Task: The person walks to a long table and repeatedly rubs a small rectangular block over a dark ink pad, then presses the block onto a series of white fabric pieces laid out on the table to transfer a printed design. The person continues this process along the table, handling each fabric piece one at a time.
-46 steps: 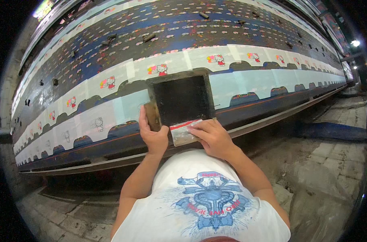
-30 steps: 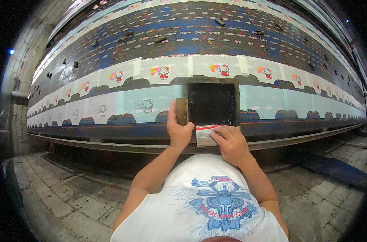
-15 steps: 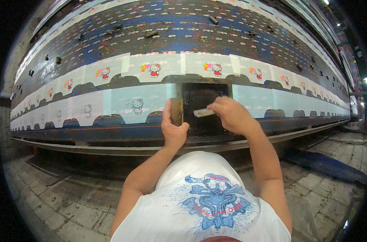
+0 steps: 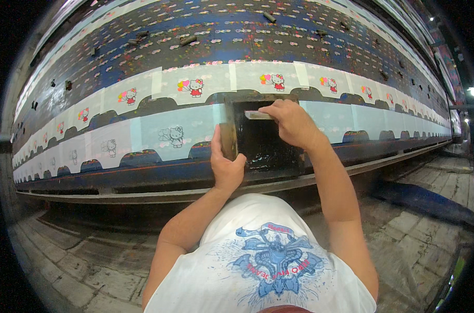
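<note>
A dark screen-printing frame (image 4: 299,166) lies over the row of pale fabric at the table's near edge. My left hand (image 4: 227,169) is closed around the frame's left side, thumb on the near part and fingers stretched along its outer edge. Pinched in my right hand (image 4: 293,124) is a small squeegee (image 4: 258,115) with a flat pale blade, over the far part of the dark mesh (image 4: 259,141). Wet black ink (image 4: 263,160) glistens toward the mesh's near end. Beside the frame on the left, a fabric piece (image 4: 166,136) carries a black outline of a cartoon cat.
Beyond lies a row of fabric pieces with coloured cat prints (image 4: 195,87). Several small dark cylinders (image 4: 188,40) are scattered over the stained printing table (image 4: 216,52). A rail (image 4: 138,198) runs along its front, above a paved floor (image 4: 86,261). Lamps (image 4: 472,92) shine at the right.
My right hand has moved the squeegee away from me, from the middle of the mesh to its far part. My left hand stays on the frame. Shiny ink now shows at the near end.
</note>
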Demonstrator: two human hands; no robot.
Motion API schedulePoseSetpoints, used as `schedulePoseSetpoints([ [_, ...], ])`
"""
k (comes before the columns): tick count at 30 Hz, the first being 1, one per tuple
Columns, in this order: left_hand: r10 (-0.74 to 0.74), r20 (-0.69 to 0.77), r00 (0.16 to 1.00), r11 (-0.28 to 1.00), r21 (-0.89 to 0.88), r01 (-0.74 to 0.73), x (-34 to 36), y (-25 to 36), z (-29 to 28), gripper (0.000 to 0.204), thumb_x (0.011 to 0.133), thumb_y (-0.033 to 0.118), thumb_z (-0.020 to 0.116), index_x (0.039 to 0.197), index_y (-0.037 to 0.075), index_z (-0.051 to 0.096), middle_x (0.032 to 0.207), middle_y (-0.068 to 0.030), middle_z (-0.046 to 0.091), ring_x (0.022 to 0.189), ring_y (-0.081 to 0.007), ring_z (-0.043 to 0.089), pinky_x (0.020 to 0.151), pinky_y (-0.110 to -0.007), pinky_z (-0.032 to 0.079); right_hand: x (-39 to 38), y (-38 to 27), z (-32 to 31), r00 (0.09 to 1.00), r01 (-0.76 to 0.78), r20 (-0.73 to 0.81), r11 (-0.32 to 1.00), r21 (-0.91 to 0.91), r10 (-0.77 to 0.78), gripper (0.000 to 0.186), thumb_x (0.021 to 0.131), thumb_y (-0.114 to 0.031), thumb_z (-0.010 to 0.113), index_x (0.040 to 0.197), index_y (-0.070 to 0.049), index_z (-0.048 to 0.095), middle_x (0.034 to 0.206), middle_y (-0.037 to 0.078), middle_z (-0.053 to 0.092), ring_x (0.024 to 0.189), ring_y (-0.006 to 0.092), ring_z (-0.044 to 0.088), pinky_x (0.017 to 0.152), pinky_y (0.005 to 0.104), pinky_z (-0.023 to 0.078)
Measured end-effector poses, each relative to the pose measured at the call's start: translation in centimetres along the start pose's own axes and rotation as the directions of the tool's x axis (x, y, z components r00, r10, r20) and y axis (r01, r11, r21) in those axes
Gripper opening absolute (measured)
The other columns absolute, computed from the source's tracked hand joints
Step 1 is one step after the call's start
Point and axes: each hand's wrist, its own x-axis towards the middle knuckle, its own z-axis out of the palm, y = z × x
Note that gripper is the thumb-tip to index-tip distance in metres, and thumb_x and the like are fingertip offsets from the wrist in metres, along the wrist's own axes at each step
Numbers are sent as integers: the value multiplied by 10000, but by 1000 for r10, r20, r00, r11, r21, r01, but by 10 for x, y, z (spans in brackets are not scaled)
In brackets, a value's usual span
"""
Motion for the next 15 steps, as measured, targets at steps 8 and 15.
schedulePoseSetpoints([
  [8, -87, 11, 996, 995, -47, 88, -1, 2, -2, 1057, 864, -80, 759, 1823, 3, 324, 1698, -245, 554, 1570, -338, 559, 1316, -428, 435, -75, -48, 14, 999, 37, -14, 999, -11, -37, 470, 889, 12, 711, 1338, -99, 798, 1196, 141, 774, 1086, 378, 704, 968, 524, 559],
  [15, 4, -4, 1000, 994, 108, -3, 0, 3, -1, 1037, 866, -61, 772, 1807, 5, 344, 1675, -246, 567, 1539, -339, 584, 1300, -437, 457, -120, -82, 17, 1000, -24, 14, 1000, 10, 24, 561, 825, 79, 744, 1361, -82, 788, 1290, 142, 757, 1190, 375, 686, 1053, 533, 544],
])
